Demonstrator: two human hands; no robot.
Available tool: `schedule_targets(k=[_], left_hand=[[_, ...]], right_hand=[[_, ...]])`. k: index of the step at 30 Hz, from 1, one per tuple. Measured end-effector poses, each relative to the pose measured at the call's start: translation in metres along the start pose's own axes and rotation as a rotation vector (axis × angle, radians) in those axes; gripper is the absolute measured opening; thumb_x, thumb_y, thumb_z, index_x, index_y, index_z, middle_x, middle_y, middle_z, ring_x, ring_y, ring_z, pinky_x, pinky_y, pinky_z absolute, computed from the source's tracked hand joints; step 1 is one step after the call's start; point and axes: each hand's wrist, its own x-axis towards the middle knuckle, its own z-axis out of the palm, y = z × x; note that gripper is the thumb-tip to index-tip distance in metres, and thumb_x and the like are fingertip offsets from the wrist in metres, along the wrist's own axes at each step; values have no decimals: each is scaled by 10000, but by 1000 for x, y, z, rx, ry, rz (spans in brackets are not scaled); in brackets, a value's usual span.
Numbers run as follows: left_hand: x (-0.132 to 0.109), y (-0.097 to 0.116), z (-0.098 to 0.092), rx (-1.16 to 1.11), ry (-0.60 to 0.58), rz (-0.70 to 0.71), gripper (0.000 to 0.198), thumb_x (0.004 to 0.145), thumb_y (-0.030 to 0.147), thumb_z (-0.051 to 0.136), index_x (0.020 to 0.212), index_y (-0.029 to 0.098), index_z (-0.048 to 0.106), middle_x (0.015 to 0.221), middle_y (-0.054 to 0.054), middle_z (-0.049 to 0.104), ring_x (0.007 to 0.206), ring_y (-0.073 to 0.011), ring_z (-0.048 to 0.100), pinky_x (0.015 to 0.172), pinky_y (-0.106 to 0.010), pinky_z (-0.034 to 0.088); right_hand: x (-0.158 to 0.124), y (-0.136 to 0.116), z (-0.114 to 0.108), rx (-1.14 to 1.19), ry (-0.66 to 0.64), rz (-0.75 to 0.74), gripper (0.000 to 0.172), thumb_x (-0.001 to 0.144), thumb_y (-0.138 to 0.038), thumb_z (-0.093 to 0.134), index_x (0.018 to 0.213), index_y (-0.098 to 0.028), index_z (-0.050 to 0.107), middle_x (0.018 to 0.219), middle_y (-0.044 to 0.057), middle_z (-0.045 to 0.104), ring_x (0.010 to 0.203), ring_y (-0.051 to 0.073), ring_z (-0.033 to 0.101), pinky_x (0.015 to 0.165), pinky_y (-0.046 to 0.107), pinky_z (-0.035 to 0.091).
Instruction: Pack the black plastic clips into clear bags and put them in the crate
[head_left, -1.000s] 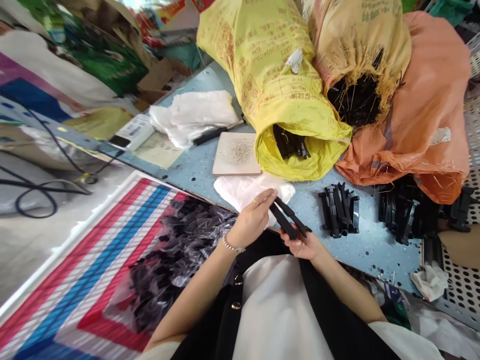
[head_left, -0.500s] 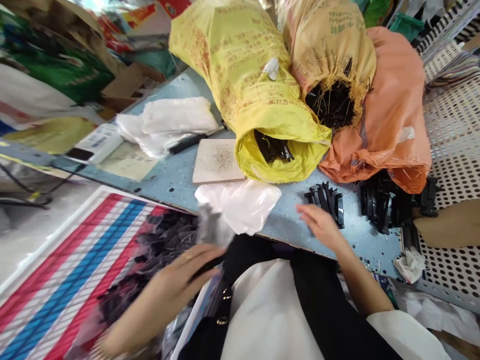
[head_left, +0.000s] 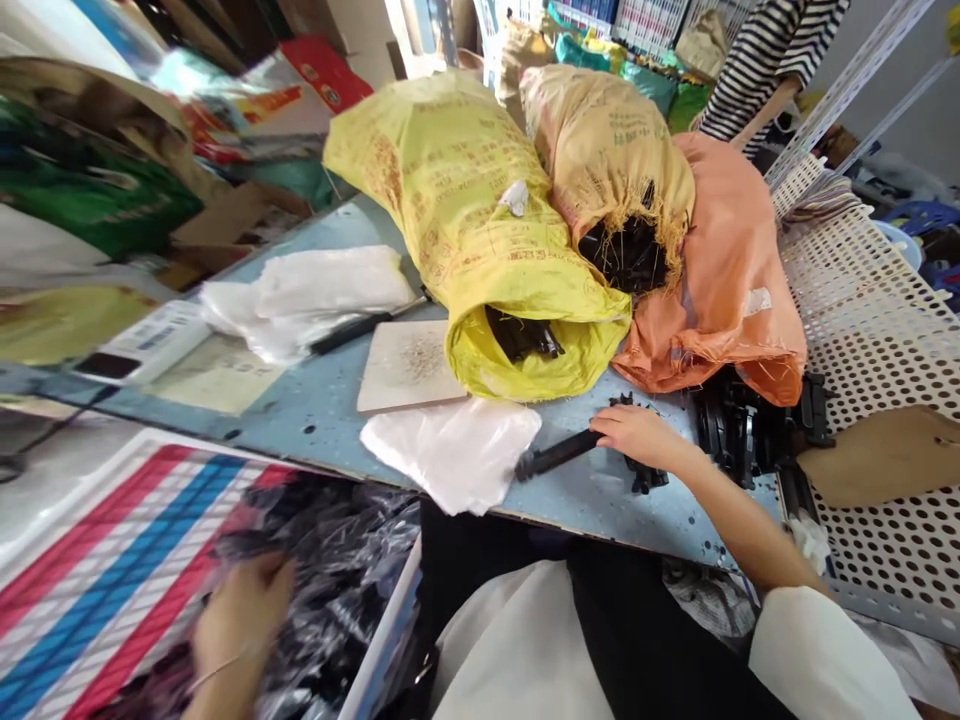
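Parting to opposite sides in the head view, the two hands have changed their work within the last second: where both met over the black parts at the table's edge, each is now busy alone. The right hand, bare and loose-fingered half a second ago, has closed its fingertips on one end of a black plastic bar. That bar slants low over the blue tabletop, its far end just beside the white plastic bags; whether it touches them I cannot tell. Under and beside the same hand lies a small pile of black parts. The left hand has swung out over the striped bin, above its heap of film-wrapped dark pieces. Its fingers look partly curled, but blur hides whether they have hold of anything. To my judgement, the handling has passed from one piece to another, with the bar already picked up and no wrapping visible on it.
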Motion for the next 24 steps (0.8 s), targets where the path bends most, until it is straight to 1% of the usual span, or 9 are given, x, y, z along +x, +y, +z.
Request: schedule_targets(k=[1,3,6,9,12,15,19,21,24], left_hand=[[3,21,17,-24,97,23,238,755,465,490,679,258,579,584,0,627,612,-263,631,599,-383,523],[1,70,49,-131,142,239,253,823,437,528,832,220,656,833,-60,707,785,-255,677,730,-383,556],[-10,144,87,-187,30,700,228,912,318,525,966,183,701,1041,-129,704,981,-260,662,896,-394,543],[-5,183,107,-166,-47,770,150,895,200,556,853,169,696,991,-144,682,938,-264,642,869,-411,541],[15,183,107,-261,-140,644,151,850,210,621,702,179,633,816,-74,650,782,-209,631,741,-343,534],[35,171,94,-426,-315,439,211,818,358,670,708,180,639,681,-7,620,619,-155,578,593,-276,468],[40,168,83,-619,-526,238,262,822,412,625,762,163,680,595,11,605,538,-139,549,541,-264,436],[36,168,81,-647,-452,298,190,824,335,617,830,157,683,659,-7,655,580,-154,597,582,-283,489],[30,162,78,-496,-184,585,167,854,155,529,898,164,690,894,-81,730,814,-209,686,783,-378,575]], right_hand=[[-5,-1,2,128,42,67,215,979,-277,577,1133,-194,702,1144,104,713,1029,227,654,925,372,496],[-12,-7,13,485,162,219,246,969,-369,584,1105,-203,706,1059,80,719,973,220,671,886,364,527],[-11,-25,42,1182,353,424,314,888,-489,672,1052,-223,706,928,36,731,822,196,701,760,340,574],[-7,-50,69,1694,395,509,367,780,-493,798,999,-214,707,901,34,748,776,188,729,710,314,593],[-2,-72,79,1899,340,485,351,767,-432,833,997,-199,708,921,49,760,794,187,746,689,284,594],[11,-88,79,2004,314,432,337,769,-400,836,1014,-210,703,936,40,761,797,182,741,720,306,603],[54,-107,84,2085,318,321,338,774,-400,819,1039,-233,692,1021,30,750,843,181,708,878,404,579],[81,-114,92,2044,408,297,312,768,-410,810,998,-231,698,988,19,741,848,179,684,911,407,553],[100,-117,101,1854,617,365,261,743,-390,824,906,-219,714,872,-10,716,827,155,652,877,325,529]])
